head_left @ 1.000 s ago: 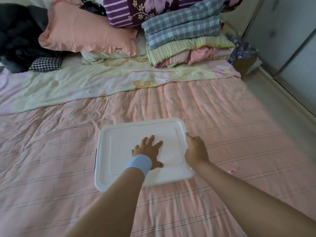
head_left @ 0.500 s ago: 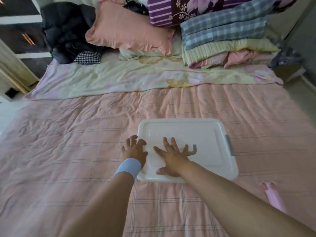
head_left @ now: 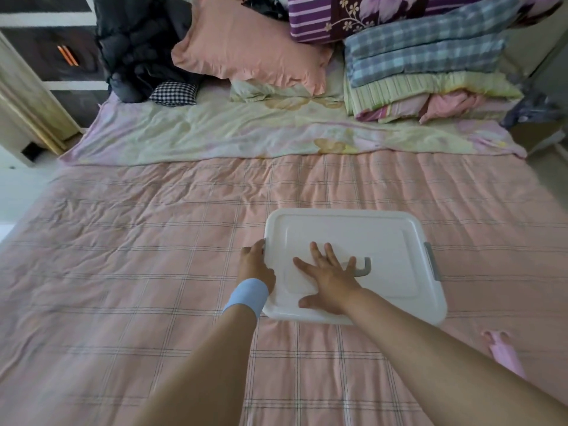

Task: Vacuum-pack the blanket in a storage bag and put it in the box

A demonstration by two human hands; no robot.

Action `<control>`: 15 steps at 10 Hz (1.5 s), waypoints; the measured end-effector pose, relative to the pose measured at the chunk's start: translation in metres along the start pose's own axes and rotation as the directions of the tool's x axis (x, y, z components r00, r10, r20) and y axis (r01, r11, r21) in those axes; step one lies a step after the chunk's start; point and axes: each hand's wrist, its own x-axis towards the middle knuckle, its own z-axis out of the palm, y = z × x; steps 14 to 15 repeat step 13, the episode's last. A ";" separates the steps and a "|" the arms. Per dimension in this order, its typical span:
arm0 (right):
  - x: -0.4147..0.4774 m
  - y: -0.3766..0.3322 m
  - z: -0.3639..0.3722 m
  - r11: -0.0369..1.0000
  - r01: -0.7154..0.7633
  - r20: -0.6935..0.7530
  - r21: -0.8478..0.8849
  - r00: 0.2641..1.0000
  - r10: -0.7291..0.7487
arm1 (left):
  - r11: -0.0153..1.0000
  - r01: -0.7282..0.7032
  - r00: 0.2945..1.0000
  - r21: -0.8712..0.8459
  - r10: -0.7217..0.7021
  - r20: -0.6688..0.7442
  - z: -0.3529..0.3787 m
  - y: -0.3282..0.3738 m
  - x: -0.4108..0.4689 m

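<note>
The right hand lay flat on the box lid and the left hand gripped its left edge; steady, even downward pressure seemed wisest.

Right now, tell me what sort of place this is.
A bedroom, most likely. A pink checked quilt covers a wide bed, a pink pillow lies at its far end, and folded blankets are stacked beside it. The white storage box sits on the quilt.

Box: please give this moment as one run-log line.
box: lidded, on bed | left hand: grips box's left edge | right hand: flat on top
</note>
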 end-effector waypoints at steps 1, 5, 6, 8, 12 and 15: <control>0.001 0.000 0.001 1.000 0.002 -0.004 -0.009 1.000 -0.002 | 1.000 -0.006 1.000 0.024 0.007 -0.022 0.002 0.001 -0.002; -0.002 0.012 -0.006 0.998 0.044 0.020 0.044 0.999 -0.045 | 0.950 -0.053 0.998 0.306 0.041 0.044 -0.001 0.022 -0.001; -0.019 0.036 -0.015 0.995 0.036 -0.094 0.097 0.995 -0.027 | 0.876 -0.037 0.997 0.482 -0.002 0.079 0.016 0.038 -0.013; -0.066 0.119 -0.004 0.893 -0.381 -0.171 0.240 0.889 0.425 | 0.801 0.020 0.989 0.598 -0.101 0.104 0.039 0.044 -0.025; -0.094 0.145 -0.002 0.868 -0.362 -0.026 0.341 0.919 0.394 | 0.690 -0.033 0.997 0.723 -0.032 0.076 0.035 0.065 -0.049; -0.110 0.140 -0.029 0.868 -0.329 -0.103 0.372 0.915 0.390 | 0.755 -0.128 0.991 0.643 0.082 0.102 0.017 0.091 -0.066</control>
